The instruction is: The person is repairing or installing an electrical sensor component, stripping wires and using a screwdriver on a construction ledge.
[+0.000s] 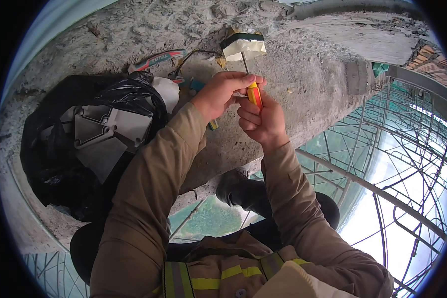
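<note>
A screwdriver [255, 97] with a yellow and red handle points away from me, its shaft reaching a dark-edged rectangular fitting [243, 38] covered partly by pale paper on the rough concrete. My left hand [223, 92] is closed at the top of the handle, thumb and fingers pinching it. My right hand [260, 116] is wrapped round the handle just below. Whether the tip is seated in the fitting is hidden by the paper. A red and grey tool [159, 58] and a dark cord [198, 52] lie left of the fitting.
A black plastic bag [49, 144] with grey metal plates [111, 129] fills the left. The concrete ledge [308, 84] ends at scaffolding [392, 164] and a long drop on the right and below. My dark boot [231, 186] is at the edge; green netting [380, 68] lies upper right.
</note>
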Motion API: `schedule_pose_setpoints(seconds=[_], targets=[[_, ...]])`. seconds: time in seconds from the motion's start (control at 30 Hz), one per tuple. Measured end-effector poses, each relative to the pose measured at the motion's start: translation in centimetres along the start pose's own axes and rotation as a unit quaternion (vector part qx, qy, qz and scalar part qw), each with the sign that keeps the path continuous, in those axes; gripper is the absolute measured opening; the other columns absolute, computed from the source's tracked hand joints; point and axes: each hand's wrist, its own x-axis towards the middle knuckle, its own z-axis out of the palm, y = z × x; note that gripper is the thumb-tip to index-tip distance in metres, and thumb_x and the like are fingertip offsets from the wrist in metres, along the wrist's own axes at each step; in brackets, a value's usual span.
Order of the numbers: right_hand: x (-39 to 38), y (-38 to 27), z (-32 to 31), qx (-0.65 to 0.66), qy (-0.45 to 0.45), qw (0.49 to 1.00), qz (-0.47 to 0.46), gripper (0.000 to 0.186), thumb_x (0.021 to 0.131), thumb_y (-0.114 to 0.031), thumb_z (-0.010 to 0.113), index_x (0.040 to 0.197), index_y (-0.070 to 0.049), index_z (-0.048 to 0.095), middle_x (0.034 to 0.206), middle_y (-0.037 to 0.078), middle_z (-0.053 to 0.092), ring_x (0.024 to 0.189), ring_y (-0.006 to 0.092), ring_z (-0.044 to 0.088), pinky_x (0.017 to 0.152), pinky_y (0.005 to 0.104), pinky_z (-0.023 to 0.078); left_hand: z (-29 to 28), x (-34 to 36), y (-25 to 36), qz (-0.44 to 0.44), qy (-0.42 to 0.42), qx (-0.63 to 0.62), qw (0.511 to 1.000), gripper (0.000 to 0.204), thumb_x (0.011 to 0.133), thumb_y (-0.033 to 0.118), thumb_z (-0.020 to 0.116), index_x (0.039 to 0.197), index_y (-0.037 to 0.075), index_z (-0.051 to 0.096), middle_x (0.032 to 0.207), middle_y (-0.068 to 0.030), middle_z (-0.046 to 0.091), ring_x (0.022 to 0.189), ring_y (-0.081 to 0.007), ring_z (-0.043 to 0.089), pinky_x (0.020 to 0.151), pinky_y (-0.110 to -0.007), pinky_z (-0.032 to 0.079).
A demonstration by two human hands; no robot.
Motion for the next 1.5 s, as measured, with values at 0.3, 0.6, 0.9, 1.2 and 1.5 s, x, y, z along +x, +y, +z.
schedule_pose_setpoints(seconds=[0.3, 0.6, 0.9, 1.2, 1.5], targets=[[0.5, 0.8, 0.5, -0.331, 0.117, 0.907, -0.231, 0.037, 0.112, -0.040, 0.043, 0.119, -0.009, 0.062, 0.068, -0.002, 0.052, 0.049, 0.0104, 0.040, 0.044, 0.0239, 0.030, 0.3, 0.9, -1.3, 0.038, 0.040, 0.046, 0.997, 0.030, 0.103, 0.034, 0.068, 0.119, 0.009, 0.077, 0.110, -0.0005, 0.074, 0.099, -0.0113, 0.066, 0.084, -0.032, 0.051], [-0.4, -2.3, -0.9, 0.025, -0.076, 0.996, 0.046, 0.037, 0.113, -0.041, 0.038, 0.104, -0.010, 0.055, 0.067, -0.004, 0.039, 0.050, 0.0083, 0.028, 0.044, 0.0253, 0.025, 2.2, 0.7, -0.5, 0.054, 0.086, 0.104, 0.989, 0.038, 0.097, 0.043, 0.075, 0.112, 0.008, 0.078, 0.103, 0.0013, 0.074, 0.095, -0.0092, 0.067, 0.085, -0.030, 0.049], [-1.2, -0.4, -1.7, -0.243, 0.077, 0.958, -0.130, 0.041, 0.112, -0.040, 0.047, 0.117, -0.004, 0.066, 0.073, -0.002, 0.051, 0.054, 0.0048, 0.039, 0.045, 0.0219, 0.031, 2.2, 1.3, -1.1, 0.062, 0.100, 0.199, 0.973, 0.037, 0.100, 0.032, 0.072, 0.117, -0.001, 0.073, 0.099, -0.0027, 0.073, 0.092, -0.0129, 0.069, 0.079, -0.032, 0.058], [0.9, 1.6, -3.5, -0.311, 0.151, 0.913, -0.214, 0.041, 0.111, -0.038, 0.049, 0.110, -0.003, 0.069, 0.077, -0.001, 0.059, 0.059, 0.0051, 0.046, 0.048, 0.0227, 0.035, 1.5, 3.8, -4.4, 0.090, 0.123, 0.191, 0.970, 0.043, 0.103, 0.015, 0.065, 0.136, -0.011, 0.056, 0.109, -0.0088, 0.071, 0.098, -0.0154, 0.069, 0.084, -0.032, 0.058], [2.1, 1.5, -3.3, -0.310, 0.164, 0.911, -0.216, 0.043, 0.111, -0.040, 0.051, 0.108, -0.002, 0.070, 0.074, -0.001, 0.058, 0.064, 0.0052, 0.048, 0.054, 0.0241, 0.038, 0.3, 4.4, -4.1, 0.097, 0.120, 0.151, 0.976, 0.046, 0.104, 0.014, 0.064, 0.141, -0.010, 0.054, 0.120, -0.0124, 0.071, 0.103, -0.0169, 0.069, 0.086, -0.031, 0.057]])
